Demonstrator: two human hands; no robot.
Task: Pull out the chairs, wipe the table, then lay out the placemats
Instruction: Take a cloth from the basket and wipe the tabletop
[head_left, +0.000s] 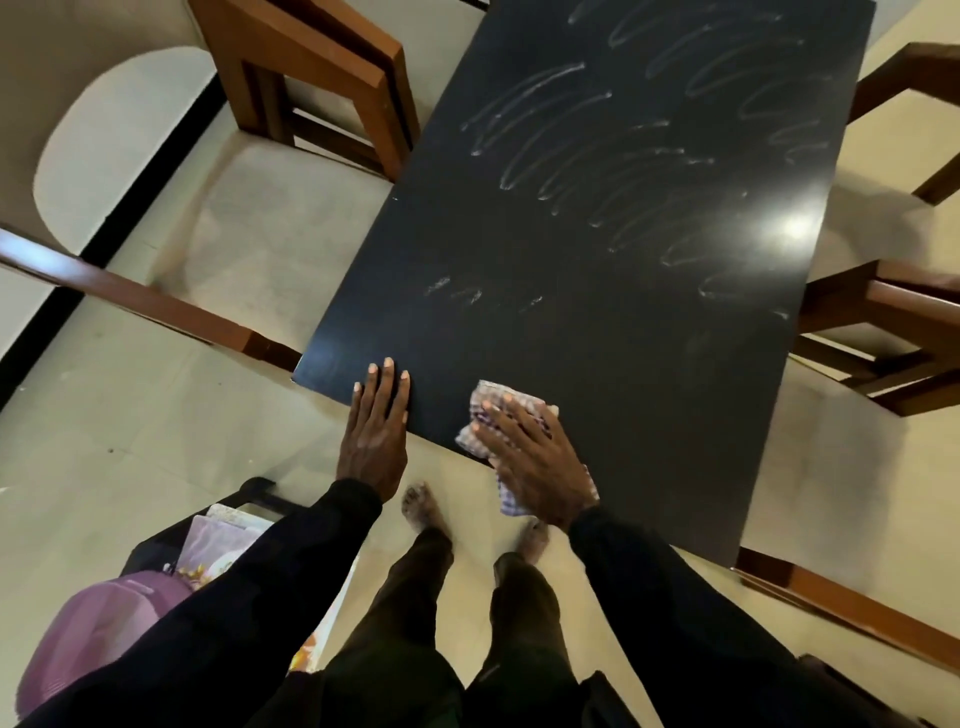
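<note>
**Two hands at the near edge, one bracing and one wiping**

Both hands lie on the short near edge of the black rectangular table (597, 322), whose long axis runs away from the person toward the upper right of the view. The left hand (375, 431) lies flat with straight fingers and holds nothing; it seems placed there to steady the body during the reach. The right hand (530, 462) is spread flat, fingers straight, pressing the checked purple-and-white cloth (485, 397) onto the table without gripping it, so the whole palm can drive the wipe. The cloth lies crumpled under that palm, lengthwise from the tabletop back over the edge toward the person, its tail hanging off.

Pale looping streaks (597, 156) cover the far half, which suggests only this near strip is left. The brown wooden chairs (322, 67) stand clear of the table. Purple items (104, 623) at lower left may be the placemats, though that is unclear.
</note>
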